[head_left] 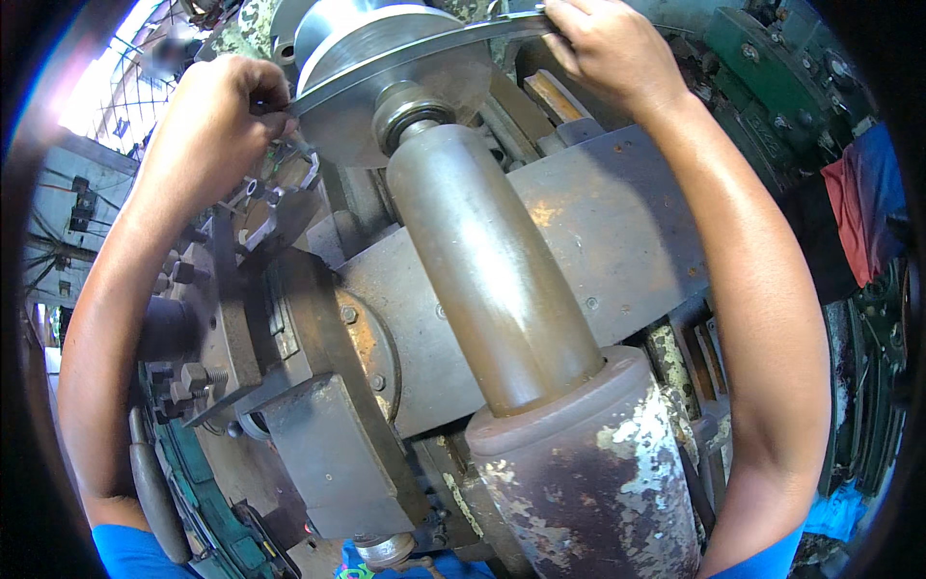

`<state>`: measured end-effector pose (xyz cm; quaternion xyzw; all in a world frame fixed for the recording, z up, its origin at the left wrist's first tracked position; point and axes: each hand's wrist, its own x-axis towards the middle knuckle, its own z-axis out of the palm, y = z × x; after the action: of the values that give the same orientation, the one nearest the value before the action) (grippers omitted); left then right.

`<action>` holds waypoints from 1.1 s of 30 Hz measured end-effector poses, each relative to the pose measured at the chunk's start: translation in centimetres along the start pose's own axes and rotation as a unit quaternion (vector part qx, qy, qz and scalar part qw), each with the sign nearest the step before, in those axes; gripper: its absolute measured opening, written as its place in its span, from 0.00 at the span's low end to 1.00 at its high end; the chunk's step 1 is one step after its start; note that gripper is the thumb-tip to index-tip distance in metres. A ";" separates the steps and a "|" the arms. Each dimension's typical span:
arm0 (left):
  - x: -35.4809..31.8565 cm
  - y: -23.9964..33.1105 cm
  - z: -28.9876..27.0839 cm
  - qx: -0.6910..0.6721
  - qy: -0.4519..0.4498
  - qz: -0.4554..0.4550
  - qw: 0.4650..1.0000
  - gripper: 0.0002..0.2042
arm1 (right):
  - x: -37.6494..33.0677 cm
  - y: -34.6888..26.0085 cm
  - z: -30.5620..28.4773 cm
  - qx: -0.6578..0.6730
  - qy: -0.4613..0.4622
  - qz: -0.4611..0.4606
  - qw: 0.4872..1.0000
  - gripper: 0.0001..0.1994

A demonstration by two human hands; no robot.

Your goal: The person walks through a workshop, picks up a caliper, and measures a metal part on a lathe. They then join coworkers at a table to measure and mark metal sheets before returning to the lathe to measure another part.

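A long, thin metal strip (415,51) lies across the face of a shiny round metal disc (338,130) on a lathe. My left hand (227,111) has its fingers curled at the strip's left end, beside the disc's edge. At the far right, my right hand (617,53) pinches the other end between thumb and fingers. I cannot make out any markings on the strip. Against the middle of the disc sits a lathe centre (413,111), at the end of a thick, bare steel tailstock quill (492,261). Both forearms reach past either side of the quill.
The tailstock body (588,473), with flaking paint, is nearest me. To the left stand a tool post with bolts (207,376) and a grey slide block (333,454). A flat carriage plate (617,222) passes under the quill. Green machinery (772,72) and a red and blue cloth (863,207) are at right.
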<state>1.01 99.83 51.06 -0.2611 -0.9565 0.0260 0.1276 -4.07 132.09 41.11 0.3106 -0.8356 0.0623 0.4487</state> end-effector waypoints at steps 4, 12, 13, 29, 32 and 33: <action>0.1 0.6 -0.1 -0.022 0.005 -0.008 1.000 0.03 | 0.0 -0.4 0.4 0.057 0.016 0.007 0.998 0.08; 0.1 0.5 0.0 -0.028 -0.002 -0.018 0.999 0.01 | -0.2 -0.7 1.0 0.077 0.036 0.019 0.996 0.08; 0.2 0.6 0.0 -0.031 -0.002 -0.018 0.999 0.01 | -0.3 -0.7 1.0 0.084 0.037 0.007 0.996 0.07; 0.2 0.6 -0.3 -0.035 0.003 -0.026 0.999 0.02 | -0.7 -0.6 0.3 0.035 0.002 -0.003 0.999 0.05; 0.2 0.5 -0.3 -0.047 -0.001 -0.039 0.998 0.02 | -0.8 -0.5 0.4 0.035 -0.014 0.000 0.999 0.05; 0.2 0.5 -0.3 -0.050 -0.004 -0.044 0.998 0.02 | -0.7 -0.4 0.4 0.031 -0.008 -0.002 0.999 0.06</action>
<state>1.24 100.38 51.36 -0.2244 -0.9677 -0.0268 0.1119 -3.83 131.92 40.20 0.3268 -0.8362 0.0846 0.4322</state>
